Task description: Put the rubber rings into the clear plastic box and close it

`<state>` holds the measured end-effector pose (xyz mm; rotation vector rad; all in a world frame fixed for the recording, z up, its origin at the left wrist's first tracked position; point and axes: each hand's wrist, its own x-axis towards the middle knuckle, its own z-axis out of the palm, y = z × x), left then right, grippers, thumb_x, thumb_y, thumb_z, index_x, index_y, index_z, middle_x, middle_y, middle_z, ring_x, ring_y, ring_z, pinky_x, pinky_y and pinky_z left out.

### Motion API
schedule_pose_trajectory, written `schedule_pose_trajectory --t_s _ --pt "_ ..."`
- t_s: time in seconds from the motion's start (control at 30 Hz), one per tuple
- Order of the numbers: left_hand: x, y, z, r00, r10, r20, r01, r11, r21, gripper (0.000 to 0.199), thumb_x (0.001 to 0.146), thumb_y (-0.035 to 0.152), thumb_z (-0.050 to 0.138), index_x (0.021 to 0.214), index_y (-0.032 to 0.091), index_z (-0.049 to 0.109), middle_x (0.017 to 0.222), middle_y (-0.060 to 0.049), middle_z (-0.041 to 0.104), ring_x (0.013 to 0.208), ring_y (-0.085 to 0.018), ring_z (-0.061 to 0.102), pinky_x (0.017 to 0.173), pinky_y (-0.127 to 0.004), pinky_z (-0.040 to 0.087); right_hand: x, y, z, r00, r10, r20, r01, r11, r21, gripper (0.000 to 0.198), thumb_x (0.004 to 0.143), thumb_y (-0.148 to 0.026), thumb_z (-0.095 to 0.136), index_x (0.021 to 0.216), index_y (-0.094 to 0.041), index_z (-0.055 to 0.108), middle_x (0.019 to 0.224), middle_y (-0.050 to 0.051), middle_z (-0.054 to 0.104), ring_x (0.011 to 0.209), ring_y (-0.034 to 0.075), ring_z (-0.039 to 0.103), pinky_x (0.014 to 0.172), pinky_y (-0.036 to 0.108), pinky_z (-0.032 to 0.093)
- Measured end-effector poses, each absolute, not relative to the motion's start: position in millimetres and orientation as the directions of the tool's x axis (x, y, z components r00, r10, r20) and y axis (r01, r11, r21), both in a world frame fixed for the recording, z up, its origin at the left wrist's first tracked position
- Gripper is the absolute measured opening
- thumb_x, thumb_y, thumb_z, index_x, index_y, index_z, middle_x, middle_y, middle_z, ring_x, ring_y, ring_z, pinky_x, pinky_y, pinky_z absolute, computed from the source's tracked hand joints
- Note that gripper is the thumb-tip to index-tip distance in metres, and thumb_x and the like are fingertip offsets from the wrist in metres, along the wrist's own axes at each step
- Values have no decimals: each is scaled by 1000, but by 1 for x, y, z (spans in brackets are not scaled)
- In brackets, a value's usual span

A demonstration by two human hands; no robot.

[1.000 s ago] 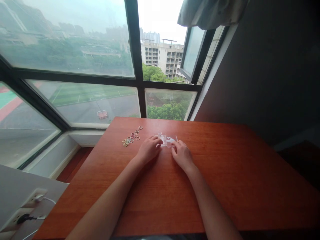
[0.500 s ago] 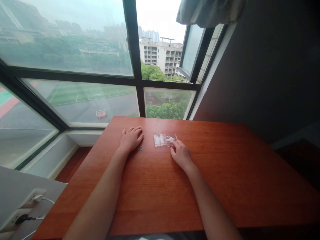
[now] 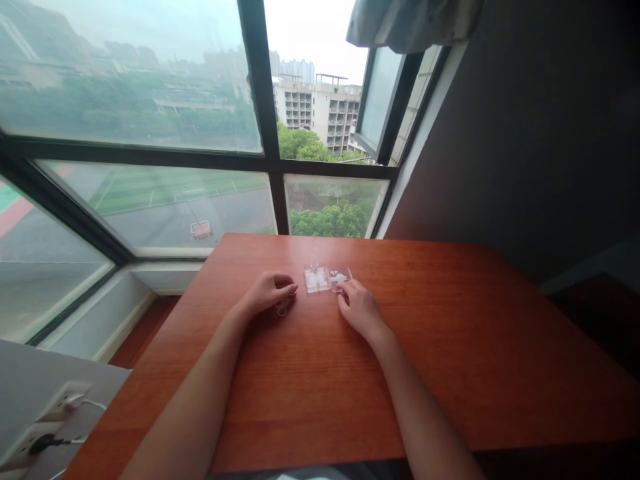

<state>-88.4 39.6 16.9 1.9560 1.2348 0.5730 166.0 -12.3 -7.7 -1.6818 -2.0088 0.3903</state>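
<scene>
One clear plastic box [image 3: 317, 280] lies on the reddish-brown wooden surface [image 3: 320, 373]; taken as landmark. A clear panel [image 3: 342, 274] with white marking lies flat, adjoining the box on its right side.

Left hand [image 3: 271, 292]: left of the box, apart from it, low over the surface. Fingers curled, thumb near the fingertips. Small thin rings [image 3: 283, 311] show partly below these fingers, left of the box and slightly nearer the wearer. Number not countable, the hand covering some. Whether the rings are gripped or merely covered: cannot tell.

Right hand [image 3: 362, 309]: right of the box and nearer the wearer, fingertips touching the panel at its near right part. Fingers bent; pinch or light rest on the panel, cannot tell.

Surroundings: dark window frame [image 3: 274, 164] beyond the box; tilted-out sash [image 3: 383, 100] beyond and to the right. Through the glass, far beyond the box, a pale building [image 3: 336, 115]. Black plug [image 3: 43, 443] in a wall outlet, well left of the box and nearer the wearer.
</scene>
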Motion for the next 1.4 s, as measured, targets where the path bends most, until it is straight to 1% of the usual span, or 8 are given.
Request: schedule_pose_trajectory --t_s 0.2,0.37,0.47,0.57,0.67,0.83,1.07,1.4 --pt "-72 24 37 620 750 -229 488 -141 861 39 79 47 58 84 10 69 69 -5 66 52 -12 56 47 -20 42 166 -13 -9 -122 973 197 833 208 -513 23 84 -17 52 101 -24 64 101 4 63 89 17 60 78 25 43" --pt "-83 30 48 524 843 -122 433 -140 891 46 78 53 58 94 12 69 92 -10 72 76 -19 65 66 -26 51 168 -11 -7 -102 969 227 824 210 -527 24 85 -17 50 103 -24 65 99 4 66 84 16 60 75 25 43" --pt "-110 40 50 255 966 45 608 -196 769 53 77 56 54 106 14 67 103 -11 70 89 -22 64 75 -29 50 168 -10 -6 -71 965 254 814 203 -544 25 86 -16 49 103 -23 65 100 4 67 82 16 60 74 24 43" --pt "-137 43 47 122 989 -87 868 -64 493 58 72 61 56 103 15 68 87 -9 71 75 -23 64 67 -30 48 167 -10 -6 -66 962 265 811 207 -548 25 85 -16 49 102 -24 65 100 3 67 80 16 60 73 24 43" --pt "-144 41 39 215 942 -259 888 -78 454 70 65 64 62 120 19 61 90 -6 69 74 -23 64 67 -29 48 167 -11 -5 -76 961 264 807 215 -550 24 85 -16 50 102 -24 66 100 3 68 81 16 60 73 24 43" --pt "-124 40 27 289 944 -157 878 -196 436 88 52 61 72 128 22 54 115 -11 58 90 -25 62 76 -30 48 168 -11 -6 -79 964 256 810 211 -547 25 86 -16 49 104 -23 65 101 4 68 80 15 60 73 24 43" --pt "-111 34 38 329 922 -204 876 -217 431 54 62 50 69 108 23 60 81 -1 64 74 -19 60 59 -23 38 168 -10 -8 -118 961 249 797 242 -554 24 87 -15 48 102 -22 65 101 4 68 87 17 61 79 26 44" --pt "-70 8 50 504 816 -284 799 -315 513 34 60 20 62 94 20 62 73 1 63 62 -14 52 53 -20 32 163 -15 -1 -199 959 204 794 280 -539 21 89 -21 49 101 -23 66 98 4 69 88 16 62 81 25 44"
